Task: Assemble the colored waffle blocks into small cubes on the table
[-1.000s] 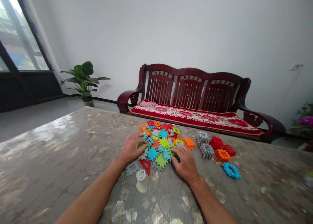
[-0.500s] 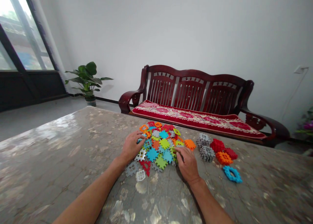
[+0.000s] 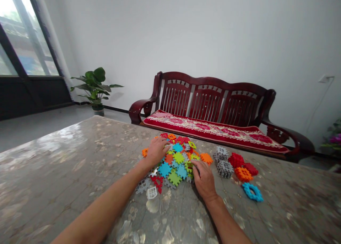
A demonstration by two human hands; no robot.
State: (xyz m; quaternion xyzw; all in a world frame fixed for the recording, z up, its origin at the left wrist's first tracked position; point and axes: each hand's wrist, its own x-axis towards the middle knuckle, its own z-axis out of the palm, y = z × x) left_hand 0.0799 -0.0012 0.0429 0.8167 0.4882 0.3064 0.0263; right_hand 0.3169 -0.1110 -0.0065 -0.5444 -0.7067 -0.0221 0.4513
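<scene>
A loose pile of plastic interlocking building tiles [image 3: 178, 157], in blue, lime, orange, red and grey, lies on the table. My left hand [image 3: 157, 150] reaches over the pile's left side, fingers apart and bent down near a grey tile, its palm hiding several pieces. Beside the pile's right edge is my right hand [image 3: 204, 176], with thumb and forefinger apart next to a lime window tile [image 3: 189, 167]. Nothing shows in either hand. At the near edge lie a red triangular piece [image 3: 157, 183] and a white window piece [image 3: 152, 193].
Right of the pile stand stacks of grey tiles [image 3: 225, 168], red tiles [image 3: 236, 160] and orange tiles [image 3: 243, 174], plus a blue ring-shaped stack [image 3: 252, 191]. A single orange tile [image 3: 206, 158] lies nearer. Beyond the patterned table [image 3: 80, 173] is a wooden bench [image 3: 205, 98].
My left hand has moved right and away from me over the pile, uncovering an orange tile at its left edge. My right hand has stayed nearly in place.
</scene>
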